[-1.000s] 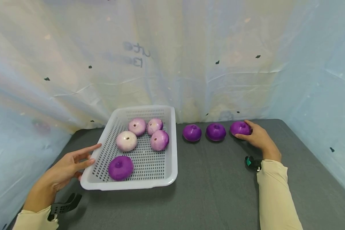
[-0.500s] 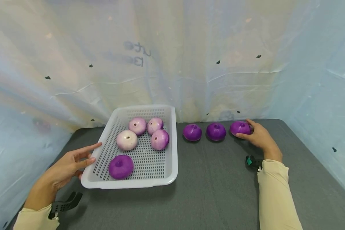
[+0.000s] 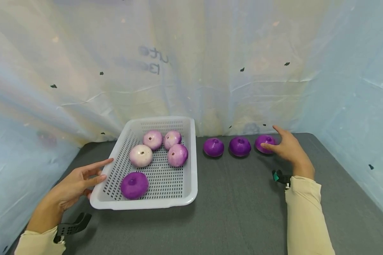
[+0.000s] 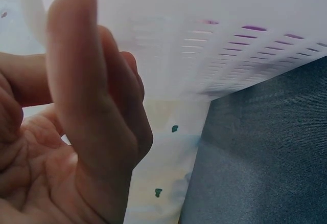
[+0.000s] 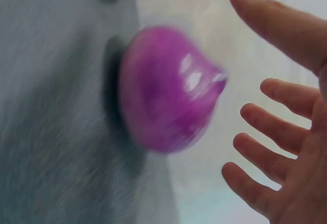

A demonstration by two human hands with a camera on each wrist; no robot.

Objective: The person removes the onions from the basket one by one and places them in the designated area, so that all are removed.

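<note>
My left hand (image 3: 75,186) holds a white perforated plastic basket (image 3: 143,204) by its left rim, index fingertip and thumb at the edge and the other fingers lower down. In the left wrist view the slotted underside of the basket (image 4: 245,50) slants up off the dark table. Inside the basket are several onions: a deep purple one (image 3: 134,185) at the front and paler ones behind, among them a whitish one (image 3: 140,156). My right hand (image 3: 288,148) is spread beside the rightmost purple onion (image 5: 166,91), fingers apart from it; the onion rests on the table, pointed top upward.
Two more purple onions, one (image 3: 213,147) beside the basket and one (image 3: 239,146) in the middle, stand in a row with the rightmost one along the table's back edge. Behind them hangs pale plastic sheeting (image 3: 210,88), which also encloses both sides. The table (image 3: 229,209) is dark grey.
My right hand has released the rightmost onion: its fingers have spread and drawn back slightly to the right, and the onion sits upright. The left hand and basket stay in place.
</note>
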